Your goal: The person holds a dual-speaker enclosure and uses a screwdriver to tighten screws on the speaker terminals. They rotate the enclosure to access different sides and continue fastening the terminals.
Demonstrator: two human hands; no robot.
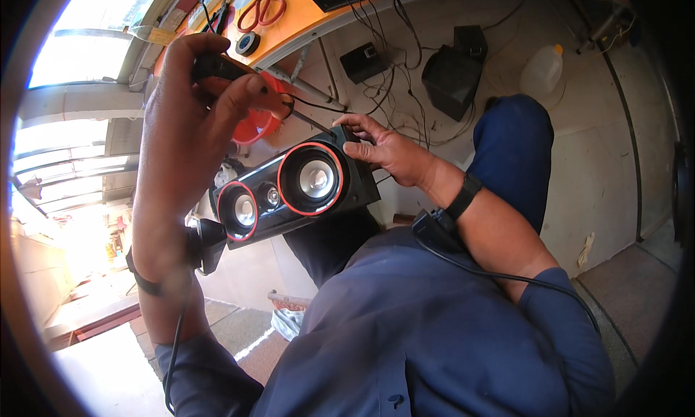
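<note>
My left hand (181,106) is closed around the dark handle of a screwdriver (311,121). Its thin metal shaft slants down to the right, and the tip meets the upper right corner of a black speaker box (316,179). Two large silver cones with red-orange rings and a small one between them show on the speaker's front. Tilted, the speaker sits above my lap. My right hand (398,155) grips its upper right end, thumb on the front near the screwdriver tip and fingers over the top edge. The speaker's back is hidden.
An orange-topped table (300,15) at the top bears red-handled scissors (262,11) and a black tape roll (247,43). Beneath it are a red tub (250,129), black boxes (452,80), tangled cables (394,73) and a whitish jug (541,71). Cabled devices are strapped to both my wrists.
</note>
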